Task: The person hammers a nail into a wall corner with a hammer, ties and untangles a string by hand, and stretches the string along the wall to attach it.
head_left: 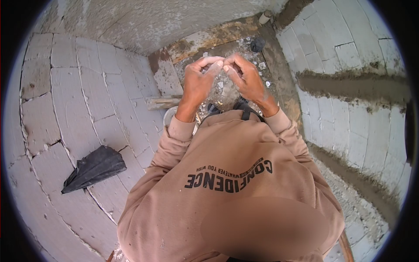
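My left hand (pixel 201 80) and my right hand (pixel 248 78) meet in front of my chest, above the debris-strewn floor (pixel 227 94). Thumbs and forefingers of both hands are pinched together, the fingertips touching or nearly so. Whatever may sit between them is too small or hidden to make out. Pale dust coats the fingers, mostly on the left hand. Brown sweatshirt sleeves (pixel 174 135) reach to both wrists.
Grey block walls (pixel 74 100) rise on both sides; mortar bands (pixel 353 87) cross the right one. A black plastic bag (pixel 96 168) lies against the left blocks. Beyond my hands are a wooden plank (pixel 211 41), a dark lump (pixel 257 45) and a short pipe (pixel 265 17).
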### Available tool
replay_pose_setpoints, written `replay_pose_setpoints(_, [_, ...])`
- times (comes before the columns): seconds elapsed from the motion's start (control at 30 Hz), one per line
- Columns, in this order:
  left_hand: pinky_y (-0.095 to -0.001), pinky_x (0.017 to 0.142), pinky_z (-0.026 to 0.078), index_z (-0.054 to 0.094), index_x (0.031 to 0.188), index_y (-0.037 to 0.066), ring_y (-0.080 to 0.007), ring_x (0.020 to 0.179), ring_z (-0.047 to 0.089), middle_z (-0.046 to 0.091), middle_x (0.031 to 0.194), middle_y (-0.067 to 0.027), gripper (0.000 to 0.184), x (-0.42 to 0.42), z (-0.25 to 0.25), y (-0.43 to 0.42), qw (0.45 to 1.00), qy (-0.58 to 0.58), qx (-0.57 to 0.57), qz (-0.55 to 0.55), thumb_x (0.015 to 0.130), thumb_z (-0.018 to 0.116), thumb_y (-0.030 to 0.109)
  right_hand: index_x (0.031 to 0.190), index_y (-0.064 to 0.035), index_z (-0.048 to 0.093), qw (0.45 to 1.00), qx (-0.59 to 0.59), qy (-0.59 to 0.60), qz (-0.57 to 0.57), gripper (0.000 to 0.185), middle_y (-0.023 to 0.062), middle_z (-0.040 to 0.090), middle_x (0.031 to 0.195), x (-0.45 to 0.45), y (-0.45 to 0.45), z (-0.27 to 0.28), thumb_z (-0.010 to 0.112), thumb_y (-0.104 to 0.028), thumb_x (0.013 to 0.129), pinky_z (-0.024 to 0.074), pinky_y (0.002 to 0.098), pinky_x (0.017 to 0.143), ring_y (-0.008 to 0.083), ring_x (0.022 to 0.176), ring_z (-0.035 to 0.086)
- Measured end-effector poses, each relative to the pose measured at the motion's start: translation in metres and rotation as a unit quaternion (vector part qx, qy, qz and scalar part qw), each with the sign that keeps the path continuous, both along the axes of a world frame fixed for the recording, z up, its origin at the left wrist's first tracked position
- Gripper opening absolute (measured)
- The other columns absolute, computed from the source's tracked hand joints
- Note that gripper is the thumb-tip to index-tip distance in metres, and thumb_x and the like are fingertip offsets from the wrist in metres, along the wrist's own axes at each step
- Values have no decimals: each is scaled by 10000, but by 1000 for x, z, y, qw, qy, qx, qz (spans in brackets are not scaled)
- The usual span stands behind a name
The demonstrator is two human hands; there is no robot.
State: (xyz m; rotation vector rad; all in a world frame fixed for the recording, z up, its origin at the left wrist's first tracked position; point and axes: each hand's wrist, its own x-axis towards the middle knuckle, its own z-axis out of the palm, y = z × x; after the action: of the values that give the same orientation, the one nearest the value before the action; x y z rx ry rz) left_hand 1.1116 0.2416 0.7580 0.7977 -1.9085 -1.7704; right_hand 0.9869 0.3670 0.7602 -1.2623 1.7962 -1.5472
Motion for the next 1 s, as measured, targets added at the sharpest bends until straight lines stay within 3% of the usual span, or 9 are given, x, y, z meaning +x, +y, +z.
replay_pose_setpoints(0.07, [-323,765,507,757,1018,27,-172,872,632,667,945,-102,140,-1,-4,-4,1000,19,-18,16,924,700,114,993,-7,653,999,-33,40,-7,114,98,599,942,0,-3,-6,677,-100,932,471,335,671,198,721,548])
replay_pose_setpoints(0.17, [-386,937,457,742,1003,52,-252,1042,588,628,1108,-110,137,3,12,-2,977,-13,-212,21,934,691,159,981,-9,690,970,-137,196,-50,119,127,619,1114,-3,-10,-6,720,-62,879,522,358,745,237,799,617])
replay_pose_setpoints(0.27, [-449,1020,398,715,1009,72,-342,1189,488,549,1210,-163,122,6,18,-2,946,-67,-317,3,916,678,143,953,-13,705,973,-123,186,-66,103,137,614,1196,1,-8,2,726,-26,853,540,364,819,265,885,652])
replay_pose_setpoints(0.37, [-471,1049,366,683,1042,68,-374,1236,438,524,1275,-178,142,9,24,-4,942,-99,-317,-40,928,651,148,983,-10,691,978,-108,176,-16,103,132,631,1159,-1,-9,4,692,-14,880,541,361,823,270,886,657])
replay_pose_setpoints(0.47, [-475,1048,365,663,1044,68,-379,1242,429,523,1279,-182,145,10,25,-5,938,-109,-326,-50,937,635,163,1016,-3,664,985,-122,121,5,112,129,650,1080,0,-14,-6,664,-9,904,532,352,797,268,852,642])
replay_pose_setpoints(0.77, [-439,999,382,650,1018,27,-344,1093,534,604,1124,-155,157,1,9,3,929,-33,-368,-15,982,591,168,1025,6,608,989,-39,-142,-13,74,45,626,925,4,-11,-16,628,-34,966,516,283,771,96,856,602])
replay_pose_setpoints(0.87, [-437,971,411,650,1018,19,-349,1067,549,630,1056,-159,170,1,12,5,928,-25,-372,-17,989,590,175,1026,1,608,979,-11,-199,-28,71,23,640,921,6,-9,-1,628,-41,974,520,273,746,80,844,602])
replay_pose_setpoints(0.97, [-440,920,448,656,1018,19,-361,1037,568,651,1019,-169,164,1,14,8,932,-19,-363,-16,985,600,169,1033,-1,604,977,-11,-205,-64,94,65,666,922,8,-8,-2,641,-37,954,525,296,726,134,817,645])
replay_pose_setpoints(1.0, [-439,908,456,661,1015,20,-360,1031,574,656,1015,-169,159,0,14,9,931,-20,-364,-13,981,607,165,1037,-2,602,990,-18,-126,-62,105,86,667,920,5,-8,-4,642,-38,947,524,311,720,162,805,651])
